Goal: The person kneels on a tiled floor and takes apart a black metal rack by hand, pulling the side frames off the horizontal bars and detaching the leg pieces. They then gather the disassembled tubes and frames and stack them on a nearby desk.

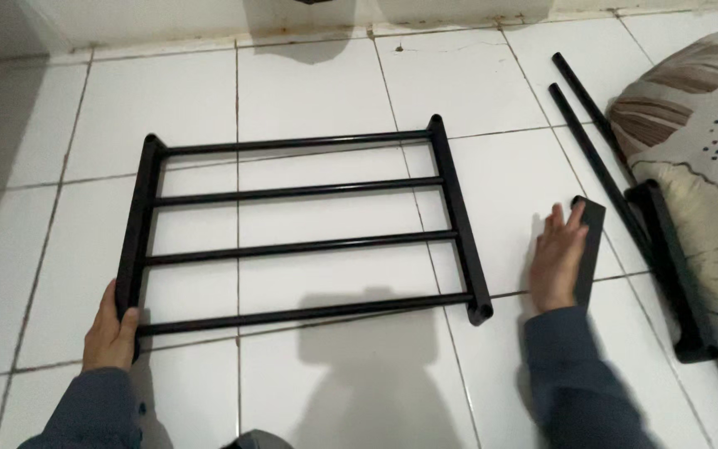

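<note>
A black metal rack shelf (301,246) with several crossbars between two side rails lies flat on the white tiled floor. My left hand (110,331) grips the near end of its left side rail. My right hand (557,259) rests flat on the floor, fingers touching a separate short black rail piece (592,249) to the right of the rack.
Two loose black rods (593,141) and another black side rail (679,278) lie at the right, against a patterned cushion (704,158). A white wall base runs along the top edge. My shadow falls on the tiles at the bottom centre.
</note>
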